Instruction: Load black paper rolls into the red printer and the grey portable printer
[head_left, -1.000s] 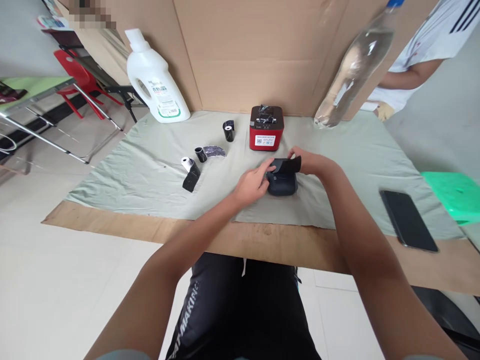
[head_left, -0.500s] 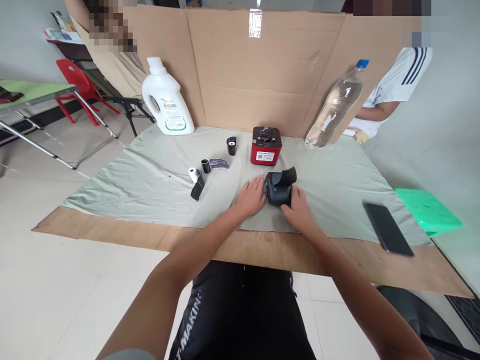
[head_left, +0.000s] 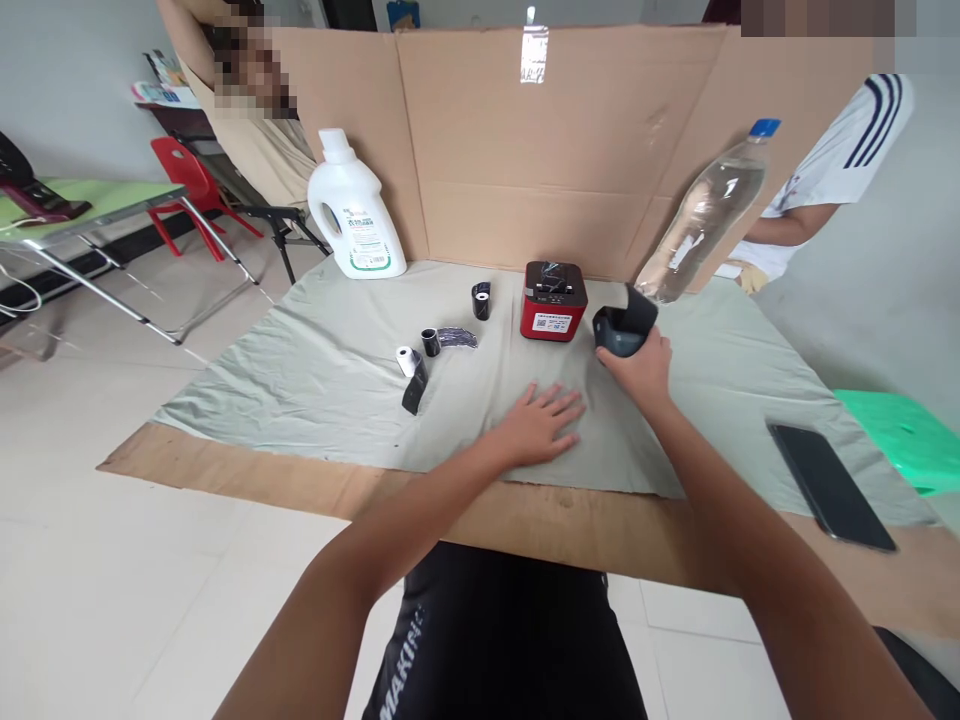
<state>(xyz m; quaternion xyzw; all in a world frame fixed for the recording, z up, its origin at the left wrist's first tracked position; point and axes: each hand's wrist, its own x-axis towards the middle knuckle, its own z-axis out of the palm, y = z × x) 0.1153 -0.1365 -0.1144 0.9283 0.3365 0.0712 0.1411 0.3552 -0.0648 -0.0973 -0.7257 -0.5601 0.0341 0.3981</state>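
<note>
My right hand point(head_left: 643, 370) grips a small black portable printer point(head_left: 621, 338) from its near right side. A dark paper strip point(head_left: 639, 308) curls up out of its top. My left hand point(head_left: 538, 428) lies on the grey cloth with fingers spread, holding nothing, left of and nearer than the black printer. Beyond both hands stands a red and black box-shaped printer point(head_left: 553, 302) with a white label on its front. To the left lie a white-ended paper roll point(head_left: 407, 362), a dark roll with its strip unrolled point(head_left: 431, 342), and another small dark roll point(head_left: 481, 300).
A cardboard panel point(head_left: 525, 150) backs the cloth-covered table point(head_left: 322, 390). A white jug point(head_left: 355, 215) stands back left; a clear bottle point(head_left: 709, 215) leans back right. A phone point(head_left: 829, 485) lies at right. A green stool point(head_left: 904, 440) stands beyond the right edge. Two people are behind.
My right hand has carried the black printer away and to the right, beside the red one. My left hand has left it and now lies spread on the cloth. The view has shifted slightly.
</note>
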